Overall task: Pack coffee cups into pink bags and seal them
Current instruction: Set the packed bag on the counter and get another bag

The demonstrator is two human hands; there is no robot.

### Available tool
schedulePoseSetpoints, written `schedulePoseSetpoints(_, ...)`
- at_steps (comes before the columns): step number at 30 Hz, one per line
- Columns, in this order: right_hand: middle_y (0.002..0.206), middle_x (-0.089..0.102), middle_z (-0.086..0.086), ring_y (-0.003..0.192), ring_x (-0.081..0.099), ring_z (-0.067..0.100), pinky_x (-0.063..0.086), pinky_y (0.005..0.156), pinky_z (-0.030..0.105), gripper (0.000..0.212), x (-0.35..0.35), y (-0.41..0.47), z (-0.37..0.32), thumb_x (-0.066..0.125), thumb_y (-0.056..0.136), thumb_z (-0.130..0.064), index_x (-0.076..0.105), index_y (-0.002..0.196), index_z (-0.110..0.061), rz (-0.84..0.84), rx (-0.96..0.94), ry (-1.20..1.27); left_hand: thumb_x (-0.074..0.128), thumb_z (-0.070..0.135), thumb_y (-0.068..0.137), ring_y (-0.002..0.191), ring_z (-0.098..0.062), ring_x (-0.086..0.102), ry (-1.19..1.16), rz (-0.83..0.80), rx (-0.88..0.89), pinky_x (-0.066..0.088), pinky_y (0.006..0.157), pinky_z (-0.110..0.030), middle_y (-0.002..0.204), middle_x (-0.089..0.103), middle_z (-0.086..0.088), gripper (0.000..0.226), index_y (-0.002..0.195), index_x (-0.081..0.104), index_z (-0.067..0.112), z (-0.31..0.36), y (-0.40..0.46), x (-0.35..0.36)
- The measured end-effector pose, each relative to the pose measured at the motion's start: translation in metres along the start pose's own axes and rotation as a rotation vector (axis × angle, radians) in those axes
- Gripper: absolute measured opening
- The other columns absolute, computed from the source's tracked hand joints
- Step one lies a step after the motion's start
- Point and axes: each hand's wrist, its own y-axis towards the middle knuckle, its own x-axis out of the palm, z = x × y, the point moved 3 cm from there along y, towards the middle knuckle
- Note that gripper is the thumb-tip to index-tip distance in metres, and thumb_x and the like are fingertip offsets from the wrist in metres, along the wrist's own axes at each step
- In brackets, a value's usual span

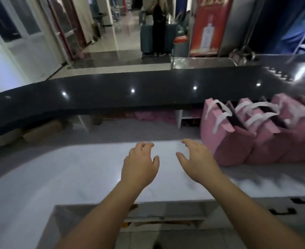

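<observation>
Hands: left hand (139, 165) and right hand (196, 160) are held apart above the white counter (58, 177), fingers loosely curled, nothing gripped.
Bags: pink bags (256, 133) are stood in a row at the counter's right, just beside the right hand.
Cups: none are seen.

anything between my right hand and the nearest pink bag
Nothing visible does. The right hand hovers empty over the white counter, and only bare counter separates it from the nearest pink bag to its right.
</observation>
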Motion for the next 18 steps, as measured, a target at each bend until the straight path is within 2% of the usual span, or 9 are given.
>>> schedulePoseSetpoints(5,0.130,0.060,0.012,0.123,0.053,0.035,0.046,0.101,0.046,0.043,-0.056,0.044,0.064,0.058,0.098,-0.033,0.056,0.135,-0.011,0.172,0.188,-0.033,0.051,0.046,0.102,0.131,-0.022,0.051,-0.090,-0.098,0.172,0.049,0.098,-0.040,0.152,0.046,0.004,0.053,0.151,0.044,0.028,0.065,0.081,0.038)
schedulePoseSetpoints(9,0.121,0.064,0.010,0.113,0.057,0.034,0.048,0.095,0.047,0.035,-0.094,0.065,0.103,0.055,0.097,-0.028,0.060,0.129,-0.015,0.324,0.318,-0.047,0.053,0.047,0.100,0.130,-0.026,0.051,-0.131,-0.172,0.281,0.051,0.097,-0.044,0.151,0.046,0.002,0.054,0.150,0.044,0.028,0.116,0.134,0.061)
schedulePoseSetpoints(13,0.118,0.062,0.010,0.111,0.057,0.033,0.050,0.090,0.045,0.029,-0.117,0.079,0.143,0.052,0.097,-0.020,0.061,0.123,-0.015,0.323,0.419,-0.041,0.055,0.059,0.096,0.124,-0.026,0.055,-0.185,-0.251,0.306,0.052,0.093,-0.042,0.145,0.051,-0.001,0.061,0.145,0.047,0.024,0.169,0.162,0.088)
schedulePoseSetpoints(18,0.106,0.063,0.008,0.097,0.060,0.032,0.054,0.082,0.044,0.020,-0.135,0.116,0.183,0.050,0.093,-0.013,0.060,0.110,-0.013,0.262,0.461,-0.127,0.053,0.070,0.087,0.103,-0.029,0.064,-0.193,-0.342,0.239,0.060,0.084,-0.049,0.121,0.062,-0.006,0.068,0.131,0.055,0.017,0.225,0.186,0.116)
